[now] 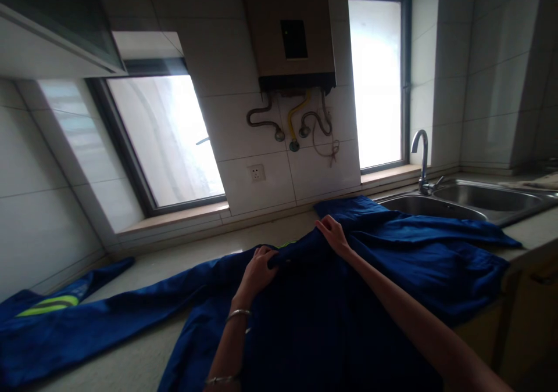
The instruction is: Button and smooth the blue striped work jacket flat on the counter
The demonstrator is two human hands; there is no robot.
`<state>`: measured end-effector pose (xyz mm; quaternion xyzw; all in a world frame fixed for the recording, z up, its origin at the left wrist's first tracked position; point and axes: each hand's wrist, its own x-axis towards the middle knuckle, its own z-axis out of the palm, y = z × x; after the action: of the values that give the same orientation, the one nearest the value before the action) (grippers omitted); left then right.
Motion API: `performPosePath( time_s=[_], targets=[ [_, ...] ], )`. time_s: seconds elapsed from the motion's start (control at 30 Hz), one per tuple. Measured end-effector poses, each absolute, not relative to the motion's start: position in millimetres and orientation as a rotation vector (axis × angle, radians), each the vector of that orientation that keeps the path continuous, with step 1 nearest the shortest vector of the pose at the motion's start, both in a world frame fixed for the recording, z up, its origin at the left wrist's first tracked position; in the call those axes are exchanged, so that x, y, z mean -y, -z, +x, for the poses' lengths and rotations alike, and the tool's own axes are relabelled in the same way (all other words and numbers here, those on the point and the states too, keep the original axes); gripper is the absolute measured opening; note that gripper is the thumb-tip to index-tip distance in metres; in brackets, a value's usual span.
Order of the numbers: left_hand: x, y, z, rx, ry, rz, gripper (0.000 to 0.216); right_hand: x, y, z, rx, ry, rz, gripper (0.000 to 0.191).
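A dark blue work jacket [300,316] with yellow-green reflective strips lies spread over the countertop, and its near part hangs toward me. One long sleeve [143,305] stretches to the left and ends near a reflective band [49,305]. My left hand [260,267], with bangles on the wrist, is closed on the upper edge of the cloth. Farther right, my right hand [333,234] pinches the same raised edge. Between the two hands the fabric is lifted into a ridge. More blue cloth [418,258] lies bunched at the right, by the sink.
A steel double-bowl sink [492,200] with a tall faucet [422,159] is set into the countertop [131,357] at the right. A water heater [290,32] with pipes hangs on the tiled wall above a socket [256,173]. A cabinet [56,32] overhangs the upper left.
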<state>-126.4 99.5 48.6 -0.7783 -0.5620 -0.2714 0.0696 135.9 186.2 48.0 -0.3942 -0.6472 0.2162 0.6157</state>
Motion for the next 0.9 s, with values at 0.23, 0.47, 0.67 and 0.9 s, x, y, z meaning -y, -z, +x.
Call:
performPosePath(
  time_s=[0.23, 0.47, 0.67, 0.9],
  targets=[
    [-95.5, -50.9, -123.8, 1.745, 0.954, -1.933, 0.034, -155.2, -50.6, 130.8, 2.192, 0.160, -0.769, 0.040],
    [-85.5, -58.2, -129.9, 1.996, 0.904, -1.589, 0.027, -157.4, -57.1, 142.2, 2.389, 0.224, -0.904, 0.032],
    [-84.9, -59.2, -126.1, 2.098, 0.806, -1.704, 0.024, -160.7, -56.8, 143.6, 2.210, 0.174, -1.114, 0.026],
    [-92.3, -54.5, -130.9, 2.079, 0.782, -2.037, 0.033, -167.4, -57.3, 144.3, 2.132, 0.238, -1.287, 0.034]
  ],
)
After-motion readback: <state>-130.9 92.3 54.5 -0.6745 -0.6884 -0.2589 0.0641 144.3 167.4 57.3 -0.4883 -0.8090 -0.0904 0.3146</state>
